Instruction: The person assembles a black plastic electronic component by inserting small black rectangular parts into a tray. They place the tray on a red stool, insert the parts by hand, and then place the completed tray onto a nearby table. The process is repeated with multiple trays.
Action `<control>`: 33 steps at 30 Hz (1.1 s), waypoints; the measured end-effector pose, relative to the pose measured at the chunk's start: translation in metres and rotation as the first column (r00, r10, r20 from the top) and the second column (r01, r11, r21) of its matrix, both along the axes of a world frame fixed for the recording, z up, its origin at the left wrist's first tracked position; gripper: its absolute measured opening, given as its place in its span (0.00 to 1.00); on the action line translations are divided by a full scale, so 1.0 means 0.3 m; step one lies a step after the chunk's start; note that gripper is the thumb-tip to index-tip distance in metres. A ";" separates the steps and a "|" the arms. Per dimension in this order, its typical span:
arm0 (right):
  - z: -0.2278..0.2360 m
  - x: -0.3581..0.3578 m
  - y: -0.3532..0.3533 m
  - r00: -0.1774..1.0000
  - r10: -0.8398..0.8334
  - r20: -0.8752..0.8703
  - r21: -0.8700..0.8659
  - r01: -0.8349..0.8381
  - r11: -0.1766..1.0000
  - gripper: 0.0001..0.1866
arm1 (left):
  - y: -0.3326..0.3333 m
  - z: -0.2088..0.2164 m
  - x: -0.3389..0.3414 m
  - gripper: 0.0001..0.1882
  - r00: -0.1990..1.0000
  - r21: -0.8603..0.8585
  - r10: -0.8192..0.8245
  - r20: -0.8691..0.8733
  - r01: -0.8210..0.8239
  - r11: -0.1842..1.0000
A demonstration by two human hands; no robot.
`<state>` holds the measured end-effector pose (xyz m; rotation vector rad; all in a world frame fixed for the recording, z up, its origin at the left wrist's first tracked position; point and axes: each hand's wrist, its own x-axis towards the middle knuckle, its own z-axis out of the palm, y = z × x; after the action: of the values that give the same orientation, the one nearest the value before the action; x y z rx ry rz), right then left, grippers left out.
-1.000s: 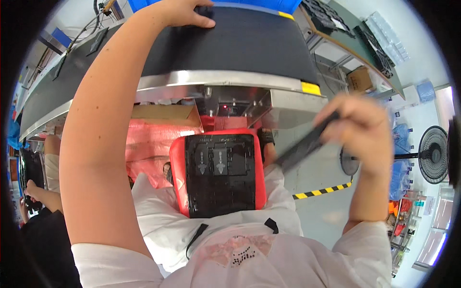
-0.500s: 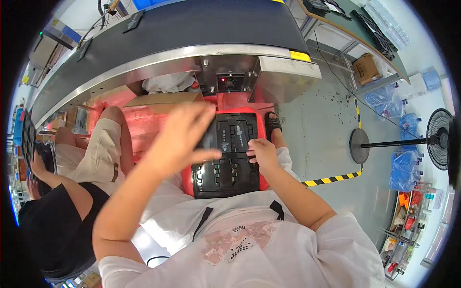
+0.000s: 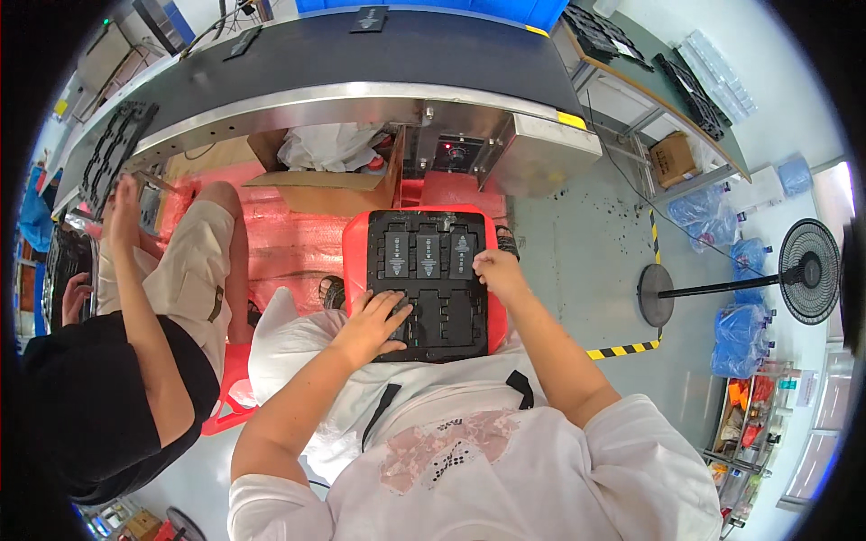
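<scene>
So the black belt [image 3: 433, 56] is stretching across the back, carrying two plates [image 3: 368, 20], with one blue bin [image 3: 433, 11] sitting behind it. Underneath, one open cardboard box [image 3: 334, 200] is holding some white plastic [image 3: 330, 149]. Between the knees, one red stool [image 3: 355, 252] is supporting one black tray [image 3: 442, 353], lying flat. The left grip [image 3: 368, 326] is staying open, fingers spreading over the tray's left side; it's no longer reaching over the belt like a second ago. The right grip [image 3: 501, 273] is curling at the tray's right edge, not off to the right with that long dark thing anymore; can't tell if it's pinching anything. Three plates [image 3: 428, 256] are sitting side by side in the tray's far row, up from the two showing a second ago.
</scene>
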<state>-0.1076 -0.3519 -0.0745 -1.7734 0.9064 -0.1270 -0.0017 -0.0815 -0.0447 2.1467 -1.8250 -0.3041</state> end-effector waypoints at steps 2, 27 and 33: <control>0.051 0.025 -0.027 0.995 0.007 -0.102 0.213 0.015 0.977 0.04 | 0.003 -0.011 -0.002 0.37 1.000 -0.006 0.006 0.020 -0.006 1.000; 0.847 0.756 -0.698 0.892 0.447 -0.074 -0.929 -0.225 0.295 0.38 | -0.048 0.018 0.006 0.43 0.999 0.026 0.028 -0.032 -0.027 0.999; 0.969 0.733 -0.761 0.776 0.486 -0.401 -0.673 -0.610 0.418 0.41 | -0.293 0.488 0.228 0.17 0.993 -0.543 0.034 -0.110 -0.089 0.835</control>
<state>0.1122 -0.5803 0.2163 -2.8786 0.2692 0.0648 0.0666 -0.1695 0.1017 1.7449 -1.5418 0.1250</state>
